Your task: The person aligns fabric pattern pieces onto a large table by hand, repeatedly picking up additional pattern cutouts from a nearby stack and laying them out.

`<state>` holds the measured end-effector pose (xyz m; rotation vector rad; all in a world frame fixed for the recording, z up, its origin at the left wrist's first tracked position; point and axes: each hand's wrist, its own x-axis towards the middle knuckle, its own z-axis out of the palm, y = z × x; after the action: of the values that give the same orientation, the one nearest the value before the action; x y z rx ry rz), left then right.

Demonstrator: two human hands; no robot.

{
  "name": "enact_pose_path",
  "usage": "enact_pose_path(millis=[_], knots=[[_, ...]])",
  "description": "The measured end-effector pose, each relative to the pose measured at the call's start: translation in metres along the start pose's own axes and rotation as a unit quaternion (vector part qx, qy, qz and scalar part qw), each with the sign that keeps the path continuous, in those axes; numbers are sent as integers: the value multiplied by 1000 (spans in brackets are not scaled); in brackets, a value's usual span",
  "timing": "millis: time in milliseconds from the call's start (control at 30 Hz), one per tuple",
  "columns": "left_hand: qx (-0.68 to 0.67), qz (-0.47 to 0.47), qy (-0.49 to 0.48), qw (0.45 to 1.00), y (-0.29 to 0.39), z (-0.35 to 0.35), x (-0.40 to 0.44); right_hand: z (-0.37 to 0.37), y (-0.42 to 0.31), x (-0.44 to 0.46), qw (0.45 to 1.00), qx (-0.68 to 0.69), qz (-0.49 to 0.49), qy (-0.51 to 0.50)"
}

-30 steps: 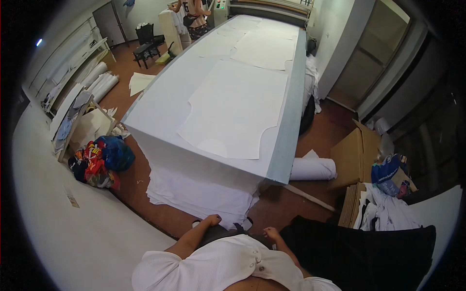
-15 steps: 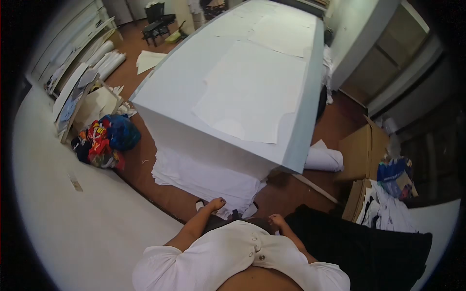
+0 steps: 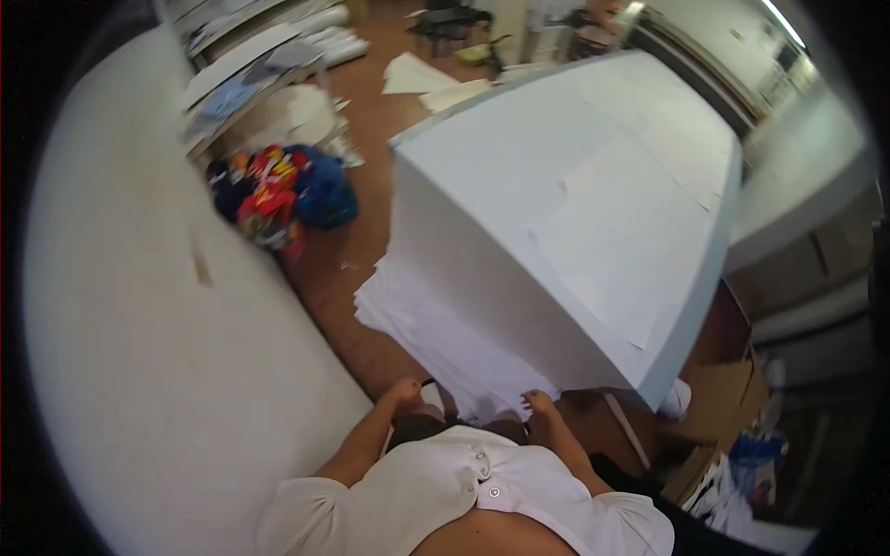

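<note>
My left hand (image 3: pixel 405 391) hangs low by my side, its fingers loosely curled, with nothing seen in it. At my other side my right hand (image 3: pixel 536 402) is empty, its fingers slightly apart. Ahead of both stands a large table (image 3: pixel 482 157) with a pale blue-white top. Flat white pattern-like sheets (image 3: pixel 621 222) lie on it. A heap of white cloth (image 3: pixel 436 343) sits at the foot of its near end, close to my hands but apparently not held.
A long white surface (image 3: pixel 185 371) runs along my left. Bags of colourful cloth (image 3: pixel 320 190) rest on the brown floor (image 3: pixel 343 315). Cardboard boxes (image 3: pixel 718 403) and a thin pole (image 3: pixel 628 431) are at the right. Paper sheets (image 3: pixel 413 76) lie farther back.
My view has turned left, so the table now appears farther right and the white surface fills more of the left. Both hands still hang low, the right nearer the white cloth in view.
</note>
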<state>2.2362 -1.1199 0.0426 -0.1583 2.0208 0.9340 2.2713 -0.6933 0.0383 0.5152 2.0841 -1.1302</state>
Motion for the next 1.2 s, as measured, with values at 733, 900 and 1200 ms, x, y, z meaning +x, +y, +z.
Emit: enact_pose_path(millis=[733, 900, 1200], knots=[[-280, -80, 170, 941, -45, -537, 40, 97, -573, 241, 911, 53, -226, 341], [-289, 55, 250, 922, -53, -743, 108, 119, -720, 304, 920, 133, -216, 298], [-228, -116, 54, 965, -54, -847, 255, 58, -940, 447, 848, 169, -358, 353]])
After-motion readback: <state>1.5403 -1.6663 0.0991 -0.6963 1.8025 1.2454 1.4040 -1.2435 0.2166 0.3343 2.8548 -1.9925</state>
